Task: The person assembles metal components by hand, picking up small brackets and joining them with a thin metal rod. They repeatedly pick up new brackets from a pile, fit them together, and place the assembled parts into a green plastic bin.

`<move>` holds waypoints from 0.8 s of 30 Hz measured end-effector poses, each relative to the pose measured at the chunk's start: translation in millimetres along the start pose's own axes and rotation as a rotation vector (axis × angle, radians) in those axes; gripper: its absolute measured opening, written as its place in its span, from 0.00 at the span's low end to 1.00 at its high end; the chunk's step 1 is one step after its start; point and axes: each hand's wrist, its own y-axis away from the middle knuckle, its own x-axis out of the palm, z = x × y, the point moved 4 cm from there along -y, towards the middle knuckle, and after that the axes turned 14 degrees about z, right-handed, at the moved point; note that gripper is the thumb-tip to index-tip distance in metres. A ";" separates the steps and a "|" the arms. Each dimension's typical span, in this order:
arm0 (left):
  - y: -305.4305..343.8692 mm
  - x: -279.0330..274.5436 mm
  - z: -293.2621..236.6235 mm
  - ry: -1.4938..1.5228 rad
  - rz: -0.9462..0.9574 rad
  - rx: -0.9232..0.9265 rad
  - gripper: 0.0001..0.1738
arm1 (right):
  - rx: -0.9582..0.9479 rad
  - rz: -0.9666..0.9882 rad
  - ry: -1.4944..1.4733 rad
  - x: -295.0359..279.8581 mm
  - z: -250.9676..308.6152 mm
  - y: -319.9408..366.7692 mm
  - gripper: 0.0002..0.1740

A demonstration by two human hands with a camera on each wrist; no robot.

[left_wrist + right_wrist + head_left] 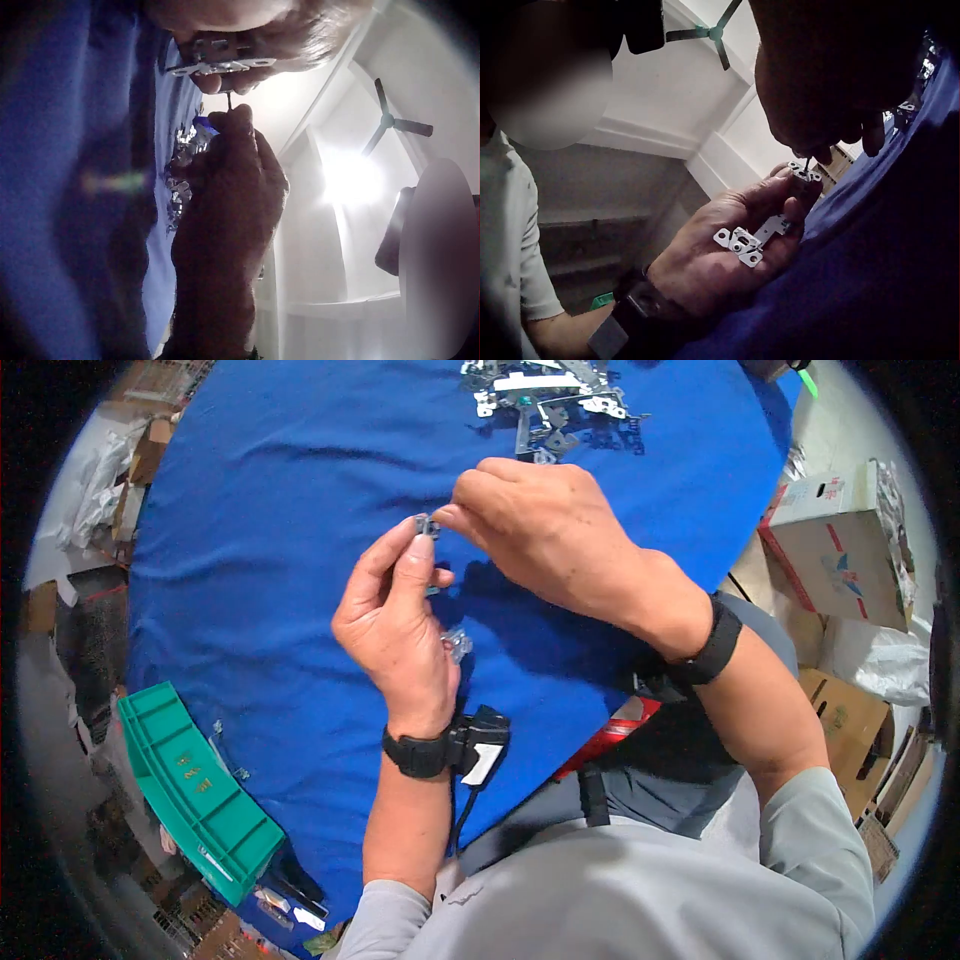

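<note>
My left hand (395,625) pinches a small metal bracket (804,174) between thumb and forefinger, over the blue cloth. A second, larger metal bracket (742,247) with round holes at its ends lies against the palm of that same hand, partly covered by the curled fingers. My right hand (560,530) reaches in from the right with its fingertips right at the small bracket. Between those fingertips is a thin dark pin (229,101), pointing into the bracket; its full length is hidden.
A pile of metal brackets (545,405) lies at the far side of the blue cloth (270,560). On the left stands a green tray (165,725) with several small brass-coloured pieces (193,772). Cardboard boxes (825,545) stand on the floor to the right.
</note>
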 end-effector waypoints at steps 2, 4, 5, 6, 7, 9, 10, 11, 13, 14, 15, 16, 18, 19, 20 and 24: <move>0.0 0.0 0.5 -0.028 0.006 0.031 0.11 | 0.028 0.031 0.038 2.1 -1.6 0.8 0.12; -0.6 -2.6 2.5 -0.008 0.004 -0.014 0.11 | 0.063 0.032 0.001 2.8 -2.8 0.5 0.13; -1.2 -2.9 2.1 -0.002 0.008 -0.014 0.11 | 0.010 -0.047 -0.073 -2.4 1.2 0.7 0.14; -1.9 -3.5 1.5 0.003 0.017 -0.012 0.11 | 0.011 -0.047 -0.068 -2.6 0.4 0.1 0.14; -1.9 -4.0 1.2 0.007 0.025 -0.012 0.11 | 0.015 -0.029 -0.066 -1.2 -0.7 0.0 0.14; -1.5 -3.3 1.5 0.008 0.034 -0.015 0.11 | 0.021 -0.010 -0.066 -0.8 -1.0 0.9 0.14; -1.7 -2.7 1.3 0.008 0.025 -0.013 0.11 | 0.029 0.022 -0.048 -1.5 -0.5 0.3 0.13; -1.7 -2.5 1.2 0.009 0.016 -0.012 0.11 | 0.038 0.054 -0.030 -1.2 -0.3 0.0 0.12; -2.0 -3.4 2.2 0.009 0.019 -0.012 0.11 | 0.048 0.062 -0.014 0.7 -1.9 0.5 0.11; -2.2 -3.8 2.4 0.009 0.021 -0.011 0.11 | 0.058 0.070 0.001 1.6 -2.6 0.6 0.11; -2.3 -3.8 2.2 0.009 0.022 -0.011 0.11 | 0.059 0.070 0.001 1.6 -2.4 0.4 0.11; -2.1 -3.9 1.9 0.015 0.021 -0.014 0.11 | 0.041 0.027 -0.053 0.2 -1.7 0.5 0.11; -1.8 -4.1 0.8 0.019 0.020 -0.018 0.11 | 0.024 -0.017 -0.108 -1.4 -1.4 0.6 0.12; -1.4 -4.3 0.2 0.007 0.020 -0.025 0.11 | 0.019 -0.002 -0.095 -0.8 -1.3 0.0 0.12; -1.1 -4.3 0.0 -0.005 0.020 -0.032 0.11 | 0.014 0.014 -0.081 -0.3 -1.2 -0.4 0.12; -2.2 -2.7 0.9 0.008 0.033 -0.005 0.11 | 0.063 0.096 0.006 1.8 -2.6 0.0 0.12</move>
